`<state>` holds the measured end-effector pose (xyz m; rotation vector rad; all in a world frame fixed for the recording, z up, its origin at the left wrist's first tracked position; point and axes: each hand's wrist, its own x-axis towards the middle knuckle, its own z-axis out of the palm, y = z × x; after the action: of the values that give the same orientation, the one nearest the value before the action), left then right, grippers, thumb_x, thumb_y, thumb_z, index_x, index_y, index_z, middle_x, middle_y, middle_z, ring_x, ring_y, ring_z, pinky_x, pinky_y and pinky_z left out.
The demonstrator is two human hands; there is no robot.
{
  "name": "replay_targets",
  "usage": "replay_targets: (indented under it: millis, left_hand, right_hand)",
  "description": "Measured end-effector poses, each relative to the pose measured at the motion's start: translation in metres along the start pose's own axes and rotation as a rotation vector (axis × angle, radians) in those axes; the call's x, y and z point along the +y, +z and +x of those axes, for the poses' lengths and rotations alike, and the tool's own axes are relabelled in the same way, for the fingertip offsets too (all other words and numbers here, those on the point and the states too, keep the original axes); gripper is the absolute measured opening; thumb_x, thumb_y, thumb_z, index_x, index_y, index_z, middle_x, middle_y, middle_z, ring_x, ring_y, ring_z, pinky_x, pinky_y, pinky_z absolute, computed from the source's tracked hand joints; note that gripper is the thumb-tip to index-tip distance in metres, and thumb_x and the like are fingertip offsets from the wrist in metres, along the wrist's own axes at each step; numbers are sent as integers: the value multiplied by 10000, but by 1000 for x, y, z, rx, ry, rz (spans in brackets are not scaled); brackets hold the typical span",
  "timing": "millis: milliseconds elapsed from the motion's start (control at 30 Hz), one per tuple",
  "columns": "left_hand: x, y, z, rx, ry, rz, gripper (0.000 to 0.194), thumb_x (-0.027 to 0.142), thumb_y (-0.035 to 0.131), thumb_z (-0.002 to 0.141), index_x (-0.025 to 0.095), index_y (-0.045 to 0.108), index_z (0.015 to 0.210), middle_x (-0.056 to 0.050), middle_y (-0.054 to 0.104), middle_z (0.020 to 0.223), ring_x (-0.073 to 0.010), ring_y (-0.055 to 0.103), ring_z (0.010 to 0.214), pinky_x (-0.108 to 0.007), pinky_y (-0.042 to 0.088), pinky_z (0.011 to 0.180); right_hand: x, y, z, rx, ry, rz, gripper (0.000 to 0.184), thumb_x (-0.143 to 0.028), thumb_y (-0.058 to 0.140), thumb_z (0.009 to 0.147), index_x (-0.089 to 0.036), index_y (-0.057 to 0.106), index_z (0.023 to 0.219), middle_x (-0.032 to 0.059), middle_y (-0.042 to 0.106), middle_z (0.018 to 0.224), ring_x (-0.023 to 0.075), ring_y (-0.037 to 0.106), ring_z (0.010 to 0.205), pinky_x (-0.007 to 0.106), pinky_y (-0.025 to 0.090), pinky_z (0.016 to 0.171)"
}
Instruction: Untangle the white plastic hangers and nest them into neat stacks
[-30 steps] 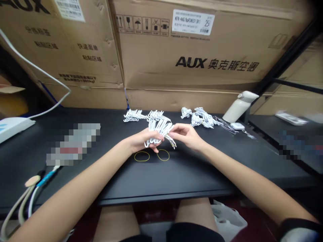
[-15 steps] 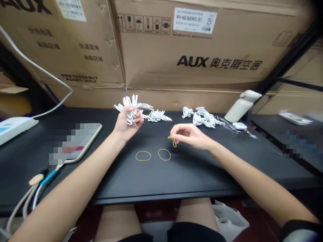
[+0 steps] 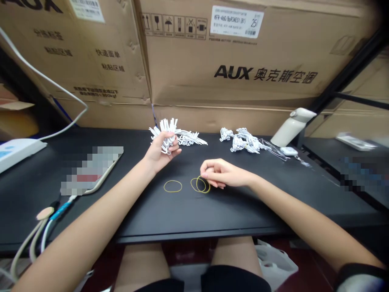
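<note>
My left hand (image 3: pixel 162 152) is closed around a bundle of thin white hooks (image 3: pixel 165 142), with their ends fanning out above the fingers. My right hand (image 3: pixel 223 172) pinches a yellow rubber band (image 3: pixel 209 188), which hangs open as a loop just above the table. Behind that loop, and overlapping it in view, is a second rubber band (image 3: pixel 192 184) on the table. Farther left lies another rubber band (image 3: pixel 173 186). Just beyond my left hand rests a loose pile of white hooks (image 3: pixel 191 138).
Several bundles of white hooks (image 3: pixel 247 142) lie at the back right, near a white bottle (image 3: pixel 293 127) and a small white case (image 3: pixel 288 151). A phone (image 3: pixel 100 170) with a cable and a power strip (image 3: pixel 21 152) are at left. Cardboard boxes (image 3: pixel 182 89) wall off the table's back.
My left hand has moved slightly right and down with the white hooks. My right hand has lowered, and its rubber band, bunched before, now hangs as an open loop.
</note>
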<state>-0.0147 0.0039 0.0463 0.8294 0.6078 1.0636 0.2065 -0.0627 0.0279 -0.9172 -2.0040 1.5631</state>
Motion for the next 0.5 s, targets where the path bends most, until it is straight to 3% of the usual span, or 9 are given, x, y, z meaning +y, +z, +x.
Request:
replay_targets:
  millis: [167,267,333,433,467,500]
  left_hand:
    - [-4,0,0,-31,-26,82,115,238,606,667,148,542,701,72,465,526,-23,381,400,-194,511,528]
    - [-9,0,0,-69,-41,246,125,242,631,655,141,572,700,59,474,505,-42,411,410,-233,532,546]
    - [-14,1,-1,-112,-54,370,143,233,664,632,126,588,689,40,498,508,-59,443,426,-264,542,547]
    - [-22,4,-3,-158,-67,453,170,219,709,603,118,591,673,22,530,539,-76,474,447,-295,546,541]
    - [-24,5,-4,-165,-83,466,176,217,716,602,121,596,688,17,544,552,-84,490,457,-302,545,545]
    - [-26,6,-5,-172,-101,478,182,216,721,602,122,602,702,9,562,568,-94,511,471,-300,541,547]
  right_hand:
    - [9,-12,1,-29,128,-153,260,-411,570,834,-152,581,819,-49,503,525,56,412,418,162,348,367]
    - [12,-17,1,44,112,-265,260,-404,583,818,-148,626,801,-38,501,514,69,419,420,185,338,374]
    - [8,-19,2,298,13,-338,256,-396,588,816,-150,635,763,-26,505,520,82,439,438,212,357,409]
    - [-5,-17,2,825,-284,-460,226,-394,592,826,-177,640,865,33,610,715,148,570,622,296,486,594]
    - [-10,-14,3,896,-382,-529,273,-406,622,806,-188,630,971,65,640,862,188,611,763,342,513,711]
    - [-14,-11,4,887,-461,-618,399,-420,665,771,-198,595,1095,99,630,1033,231,609,933,391,501,840]
